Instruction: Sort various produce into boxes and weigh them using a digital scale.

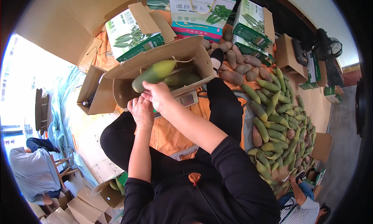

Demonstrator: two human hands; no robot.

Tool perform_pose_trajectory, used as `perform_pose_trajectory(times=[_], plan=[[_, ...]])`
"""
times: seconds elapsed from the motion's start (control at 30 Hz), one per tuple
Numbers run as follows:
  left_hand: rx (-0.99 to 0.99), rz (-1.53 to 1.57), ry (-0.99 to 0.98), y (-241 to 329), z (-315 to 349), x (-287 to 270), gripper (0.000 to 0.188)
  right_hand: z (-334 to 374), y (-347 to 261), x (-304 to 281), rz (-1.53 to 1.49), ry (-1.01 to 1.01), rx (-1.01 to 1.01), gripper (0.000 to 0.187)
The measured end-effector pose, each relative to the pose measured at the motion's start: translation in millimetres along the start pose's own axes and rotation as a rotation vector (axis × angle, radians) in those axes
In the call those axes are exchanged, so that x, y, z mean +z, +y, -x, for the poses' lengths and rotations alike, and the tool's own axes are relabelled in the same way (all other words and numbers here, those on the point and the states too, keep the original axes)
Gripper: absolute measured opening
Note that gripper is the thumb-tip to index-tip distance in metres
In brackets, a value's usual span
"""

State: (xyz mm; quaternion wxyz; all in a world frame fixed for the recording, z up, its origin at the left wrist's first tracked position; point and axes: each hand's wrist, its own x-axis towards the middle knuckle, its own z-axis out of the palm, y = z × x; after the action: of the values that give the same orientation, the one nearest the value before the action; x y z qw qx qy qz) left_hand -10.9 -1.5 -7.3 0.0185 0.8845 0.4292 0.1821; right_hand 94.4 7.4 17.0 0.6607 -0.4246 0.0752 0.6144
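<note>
A green radish (156, 73), pale at its stem end, lies slanted in an open cardboard box (130, 79) in front of me. Beside it inside the box is a darker radish (182, 78). My right hand (158, 95) is closed, its fingers overlapping the radish's lower end in view. Just below it, at the box's near edge, my left hand (141, 112) is closed too. The fingertips of both hands meet, and whatever is between them is too small or hidden to make out. Under the box, partly covered, sits a grey device (188, 99) with a small display.
A big pile of green radishes (278, 123) spreads to my right, with reddish tubers (244, 66) beyond. Printed cartons (132, 31) stand behind the box. A fan (327, 45) is at far right. Another person (33, 173) sits at lower left, another (301, 204) at lower right.
</note>
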Motion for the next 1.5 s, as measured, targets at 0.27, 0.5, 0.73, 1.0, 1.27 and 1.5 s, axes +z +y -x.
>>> perform_pose_trajectory(times=[0.27, 0.5, 0.73, 1.0, 1.27, 1.5], plan=[[-0.002, -0.015, -0.043, -3.2, -0.8, -5.6, 0.011, 63.6, -75.0, -34.0, 0.39, -0.337, -0.163, 0.034], [0.034, -0.077, -0.061, -7.7, -3.5, 5.1, 0.019, 129.3, -167.6, -169.5, 0.489, 0.033, -0.568, 0.025], [0.01, -0.165, -0.105, -17.9, -3.1, 11.7, 0.023, 155.0, -107.0, -353.8, 0.447, 0.668, -0.467, 0.016], [0.059, -0.156, -0.132, -12.2, -1.6, 23.4, 0.023, 190.5, 93.0, -514.5, 1.045, 0.809, 0.038, 0.014], [0.056, -0.173, -0.104, -26.2, 0.8, 17.3, 0.024, 253.6, 60.9, -548.4, 1.505, 1.338, 0.255, 0.015], [0.006, -0.211, -0.156, -18.0, -0.6, 11.6, 0.024, 295.9, 28.7, -562.8, 1.422, 1.266, 0.543, 0.037]])
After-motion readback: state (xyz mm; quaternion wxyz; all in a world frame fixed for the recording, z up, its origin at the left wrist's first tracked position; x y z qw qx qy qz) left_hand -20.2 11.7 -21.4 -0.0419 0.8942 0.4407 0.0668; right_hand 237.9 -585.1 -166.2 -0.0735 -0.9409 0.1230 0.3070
